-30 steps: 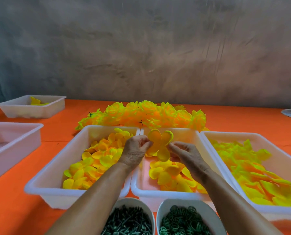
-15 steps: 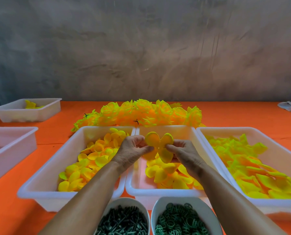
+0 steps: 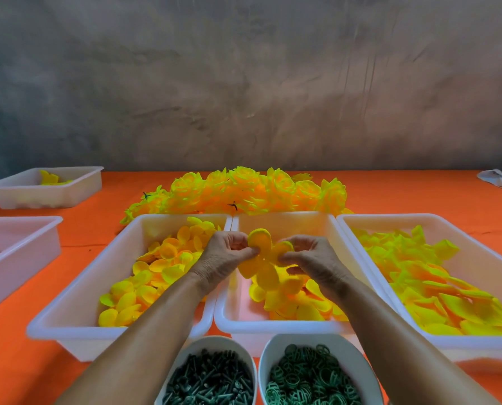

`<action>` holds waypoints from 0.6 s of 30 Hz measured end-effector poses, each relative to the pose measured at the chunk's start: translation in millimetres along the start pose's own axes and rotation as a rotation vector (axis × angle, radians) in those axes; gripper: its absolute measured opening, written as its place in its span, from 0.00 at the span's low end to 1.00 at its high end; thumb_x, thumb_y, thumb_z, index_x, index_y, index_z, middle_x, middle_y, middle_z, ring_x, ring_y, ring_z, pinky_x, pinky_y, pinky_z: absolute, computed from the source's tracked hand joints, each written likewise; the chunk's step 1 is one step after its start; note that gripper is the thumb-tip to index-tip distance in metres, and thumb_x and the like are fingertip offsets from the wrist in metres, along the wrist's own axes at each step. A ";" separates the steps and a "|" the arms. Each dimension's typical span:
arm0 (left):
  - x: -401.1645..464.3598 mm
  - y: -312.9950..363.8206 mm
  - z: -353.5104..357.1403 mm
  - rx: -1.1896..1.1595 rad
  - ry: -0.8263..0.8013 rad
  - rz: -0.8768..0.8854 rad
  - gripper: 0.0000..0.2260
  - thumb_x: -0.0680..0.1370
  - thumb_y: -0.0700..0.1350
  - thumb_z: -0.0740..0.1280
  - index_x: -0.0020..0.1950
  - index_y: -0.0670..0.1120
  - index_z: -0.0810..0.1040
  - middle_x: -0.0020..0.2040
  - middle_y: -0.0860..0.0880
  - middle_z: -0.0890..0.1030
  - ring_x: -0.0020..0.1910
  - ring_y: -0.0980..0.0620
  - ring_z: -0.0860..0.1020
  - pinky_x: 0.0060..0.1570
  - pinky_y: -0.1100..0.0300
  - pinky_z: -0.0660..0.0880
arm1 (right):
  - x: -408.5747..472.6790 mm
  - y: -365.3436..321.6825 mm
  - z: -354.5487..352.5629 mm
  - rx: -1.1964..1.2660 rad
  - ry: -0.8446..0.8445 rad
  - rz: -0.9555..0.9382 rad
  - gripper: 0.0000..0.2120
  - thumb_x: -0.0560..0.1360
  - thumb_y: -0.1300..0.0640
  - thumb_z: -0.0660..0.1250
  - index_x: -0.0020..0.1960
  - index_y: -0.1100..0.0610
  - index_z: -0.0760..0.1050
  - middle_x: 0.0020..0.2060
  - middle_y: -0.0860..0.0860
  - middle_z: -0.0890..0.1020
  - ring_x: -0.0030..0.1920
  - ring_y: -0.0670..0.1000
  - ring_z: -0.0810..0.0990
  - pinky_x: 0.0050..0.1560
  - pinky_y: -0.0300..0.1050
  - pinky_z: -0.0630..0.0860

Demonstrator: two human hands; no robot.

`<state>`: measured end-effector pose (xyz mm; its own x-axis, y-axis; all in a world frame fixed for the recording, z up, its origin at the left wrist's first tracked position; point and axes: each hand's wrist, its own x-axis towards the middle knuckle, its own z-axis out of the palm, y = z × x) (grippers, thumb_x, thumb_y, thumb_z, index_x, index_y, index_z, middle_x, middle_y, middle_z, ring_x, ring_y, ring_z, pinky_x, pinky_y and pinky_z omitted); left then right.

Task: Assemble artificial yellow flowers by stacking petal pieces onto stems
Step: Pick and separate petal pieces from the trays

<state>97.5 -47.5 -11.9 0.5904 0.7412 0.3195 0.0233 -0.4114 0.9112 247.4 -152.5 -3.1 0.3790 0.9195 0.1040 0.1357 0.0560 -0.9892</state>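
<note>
A yellow petal piece (image 3: 262,260) with several rounded lobes hangs above the middle white tray (image 3: 276,325). My left hand (image 3: 225,260) pinches its left side and my right hand (image 3: 311,261) pinches its right lobe. Any stem in the piece is hidden behind the fingers and petals. More loose yellow petals lie in the middle tray beneath the hands. A white bowl of dark green stems (image 3: 207,378) and a white bowl of green rings (image 3: 308,378) sit at the near edge.
A left tray (image 3: 77,331) holds small round yellow petals; a right tray (image 3: 477,343) holds larger yellow-green petals. Finished yellow flowers (image 3: 243,191) are piled behind the trays on the orange table. Two more white trays (image 3: 39,197) (image 3: 16,252) stand at the far left.
The petal piece has turned between the fingers and its lobes sit differently. Both hands stay over the middle tray, slightly closer together. The camera has tilted a little.
</note>
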 end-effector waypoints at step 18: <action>-4.0 1.4 -4.2 -0.027 -0.100 -0.043 0.02 0.73 0.37 0.71 0.43 0.38 0.80 0.38 0.44 0.79 0.36 0.54 0.76 0.36 0.64 0.75 | -0.3 3.6 1.9 0.049 -0.144 0.026 0.10 0.75 0.52 0.67 0.47 0.58 0.80 0.42 0.54 0.84 0.42 0.50 0.82 0.40 0.42 0.79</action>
<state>91.8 -48.8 -10.8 0.6670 0.7004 0.2541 0.0289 -0.3651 0.9305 246.1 -151.9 -6.9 0.2459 0.9671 0.0657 0.0809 0.0471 -0.9956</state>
